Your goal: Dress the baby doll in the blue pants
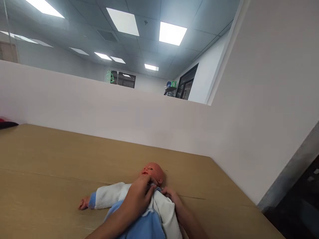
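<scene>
A baby doll (155, 170) lies on its back on the tan tabletop, its bald head toward the far wall. It wears a white and blue outfit (163, 207), with one sleeved arm stretched out to the left. Just below the doll's chin, my left hand (141, 191) pinches the collar area of the outfit with bent fingers. My right hand (171, 196) grips the collar edge on the other side, close to the left hand. Whatever fastening may lie between the fingertips is too small to make out. The lower part of the doll runs out of the frame.
The tan tabletop (62, 152) meets a low white partition (112, 113) at the back and a white wall (249, 99) on the right. At the far left edge lies a dark and red object (7, 124). Beyond the right wall, a dark gap (296, 199) shows.
</scene>
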`<state>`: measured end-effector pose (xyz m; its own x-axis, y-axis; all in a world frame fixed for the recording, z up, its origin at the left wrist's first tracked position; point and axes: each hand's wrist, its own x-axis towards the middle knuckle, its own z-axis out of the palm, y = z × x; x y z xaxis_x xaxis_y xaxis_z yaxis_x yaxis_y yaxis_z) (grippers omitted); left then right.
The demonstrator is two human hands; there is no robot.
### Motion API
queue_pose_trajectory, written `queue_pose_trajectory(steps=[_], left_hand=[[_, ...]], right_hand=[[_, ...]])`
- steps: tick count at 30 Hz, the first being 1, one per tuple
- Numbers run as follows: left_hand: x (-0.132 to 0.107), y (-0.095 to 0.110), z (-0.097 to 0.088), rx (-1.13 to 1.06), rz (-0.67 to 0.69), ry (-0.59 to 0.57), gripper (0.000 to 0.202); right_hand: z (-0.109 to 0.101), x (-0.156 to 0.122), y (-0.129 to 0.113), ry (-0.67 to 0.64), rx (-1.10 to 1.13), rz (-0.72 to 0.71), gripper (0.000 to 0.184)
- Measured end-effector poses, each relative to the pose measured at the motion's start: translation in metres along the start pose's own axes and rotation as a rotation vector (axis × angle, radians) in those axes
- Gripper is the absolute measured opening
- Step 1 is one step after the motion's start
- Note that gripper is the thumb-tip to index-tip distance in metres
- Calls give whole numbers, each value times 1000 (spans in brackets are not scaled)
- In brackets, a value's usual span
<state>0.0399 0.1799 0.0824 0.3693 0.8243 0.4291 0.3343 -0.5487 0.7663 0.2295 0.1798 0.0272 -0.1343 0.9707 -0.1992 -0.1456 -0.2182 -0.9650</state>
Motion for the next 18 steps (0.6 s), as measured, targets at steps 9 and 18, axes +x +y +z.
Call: queue_pose_trajectory(steps=[9, 18], left_hand=[[6, -20, -10, 185, -21, 36, 20], [3, -19, -10, 209, -13, -10, 19]], right_hand=[[-31, -59, -72, -244, -910, -7, 97], [-61, -80, -92, -103, -1014, -36, 49]])
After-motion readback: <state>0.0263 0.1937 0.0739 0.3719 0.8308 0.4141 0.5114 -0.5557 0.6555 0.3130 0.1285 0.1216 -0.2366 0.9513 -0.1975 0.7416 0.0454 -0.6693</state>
